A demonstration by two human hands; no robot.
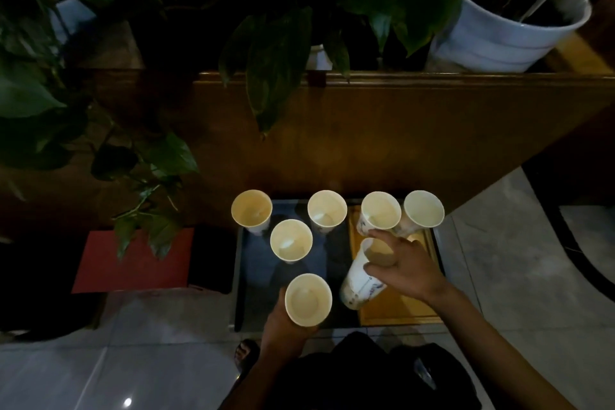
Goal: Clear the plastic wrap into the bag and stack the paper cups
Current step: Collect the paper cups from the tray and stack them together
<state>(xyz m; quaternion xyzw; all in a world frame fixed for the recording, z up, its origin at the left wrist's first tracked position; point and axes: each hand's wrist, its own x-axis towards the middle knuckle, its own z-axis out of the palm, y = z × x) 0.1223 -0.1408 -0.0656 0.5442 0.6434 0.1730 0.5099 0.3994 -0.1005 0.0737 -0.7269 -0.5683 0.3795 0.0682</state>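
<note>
While seven empty paper cups sit over the dark glass table, the left hand grips one upright cup at 6 o'clock and the right hand clasps a tilted cup at 3 o'clock. Five cups stand toward 12 o'clock, close beneath the wooden ledge; tiled floor lies open at 3 o'clock.

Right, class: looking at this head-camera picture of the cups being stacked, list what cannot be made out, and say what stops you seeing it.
- Left hand: its fingers are hidden behind the cup it holds.
- Tilted cup: its blue print is blurred, and the right hand covers part of it.
- Plastic wrap and bag: neither can be picked out; the dark mass at the bottom edge is too dim to name.
- Plant pot: cut off by leaves.
</note>
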